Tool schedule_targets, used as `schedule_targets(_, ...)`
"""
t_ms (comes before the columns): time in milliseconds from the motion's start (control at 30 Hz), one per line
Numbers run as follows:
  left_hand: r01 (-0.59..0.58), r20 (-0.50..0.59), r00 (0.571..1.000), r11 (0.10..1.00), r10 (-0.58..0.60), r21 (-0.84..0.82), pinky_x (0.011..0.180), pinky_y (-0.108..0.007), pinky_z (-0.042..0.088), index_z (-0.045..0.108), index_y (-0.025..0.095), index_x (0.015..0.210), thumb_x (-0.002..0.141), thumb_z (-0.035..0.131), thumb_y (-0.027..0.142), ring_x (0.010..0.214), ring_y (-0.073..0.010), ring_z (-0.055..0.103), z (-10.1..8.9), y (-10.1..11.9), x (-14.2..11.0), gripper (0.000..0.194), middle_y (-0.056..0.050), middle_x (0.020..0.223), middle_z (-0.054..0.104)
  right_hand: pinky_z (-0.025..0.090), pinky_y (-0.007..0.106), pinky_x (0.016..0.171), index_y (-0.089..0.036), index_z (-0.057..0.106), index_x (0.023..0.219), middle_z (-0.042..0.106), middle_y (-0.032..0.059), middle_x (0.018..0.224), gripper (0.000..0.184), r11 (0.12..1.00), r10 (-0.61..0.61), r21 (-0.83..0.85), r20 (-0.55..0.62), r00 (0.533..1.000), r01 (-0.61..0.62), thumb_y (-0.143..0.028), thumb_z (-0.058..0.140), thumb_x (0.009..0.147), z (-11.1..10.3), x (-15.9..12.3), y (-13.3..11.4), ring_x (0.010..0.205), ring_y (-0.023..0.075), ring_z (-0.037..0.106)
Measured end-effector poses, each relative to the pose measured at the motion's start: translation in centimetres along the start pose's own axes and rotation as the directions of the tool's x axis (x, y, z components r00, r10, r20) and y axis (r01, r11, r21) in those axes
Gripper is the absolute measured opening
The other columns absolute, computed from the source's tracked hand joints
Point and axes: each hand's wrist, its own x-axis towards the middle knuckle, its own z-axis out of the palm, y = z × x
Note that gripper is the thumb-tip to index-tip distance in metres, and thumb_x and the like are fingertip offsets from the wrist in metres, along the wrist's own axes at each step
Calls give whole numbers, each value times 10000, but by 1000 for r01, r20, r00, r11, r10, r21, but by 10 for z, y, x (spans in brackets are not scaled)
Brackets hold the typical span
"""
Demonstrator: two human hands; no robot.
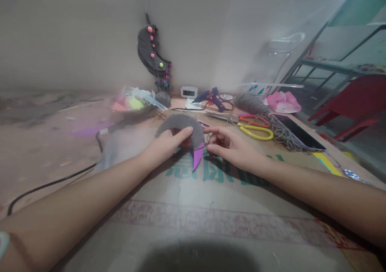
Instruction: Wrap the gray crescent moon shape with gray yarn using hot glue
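A crescent-shaped piece (197, 132), mostly wound with grey yarn, is held up over the cardboard in the middle of the head view. Its lower tip is bare purple (198, 157). My left hand (170, 143) grips the crescent, thumb pressed on its front and the other fingers behind it, hidden. Close by the crescent's right edge is my right hand (224, 143), fingers curled, index finger and thumb pointing at the piece. Any strand in those fingers is too fine to make out.
Behind lie scissors (255, 122), a blue glue gun (212, 99), a white digital clock (189, 91) and grey yarn (253, 103). A phone (298, 132) rests at right. A decorated grey crescent (149, 48) hangs on the wall. A black cable (54, 183) runs along the left.
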Motion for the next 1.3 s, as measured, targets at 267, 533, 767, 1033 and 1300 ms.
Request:
schedule_targets(267,12,67,997,988,-23,156,833,-355,461,676,193,761,860,497,630,834,-235,641,-2,3,-3,482,-45,832,727,422,286,661,-161,662,932,645,29,859,218,998,63,11,50,997,-64,-356,615,847,-1,3,-2,714,129,541)
schedule_targets(533,-66,133,990,987,46,146,786,-325,480,668,214,773,895,487,584,791,-199,630,2,3,-3,429,-24,812,709,355,256,536,-181,572,780,508,-48,643,265,990,107,83,34,994,-109,-433,634,835,2,4,-3,563,94,453)
schedule_targets(767,-208,84,975,977,204,51,700,-302,505,540,195,852,800,679,520,754,-166,629,11,0,-6,358,-19,818,637,314,241,486,-197,529,813,454,-84,585,234,993,92,84,-89,992,-84,-414,578,886,2,0,-13,493,76,385)
schedule_targets(1033,-369,172,922,922,346,122,704,-279,495,403,237,1011,846,640,276,774,-128,620,18,4,-20,292,22,864,566,322,239,495,-192,531,806,471,-79,598,209,995,54,87,-181,982,-39,-376,596,880,2,-1,-13,514,79,397)
schedule_targets(1300,-450,169,890,873,423,185,758,-284,496,470,218,1111,907,565,260,819,-116,608,18,7,-21,230,-20,1019,575,363,249,544,-199,527,839,509,-46,683,251,997,18,78,-104,994,-10,-437,600,867,3,0,-12,570,94,424)
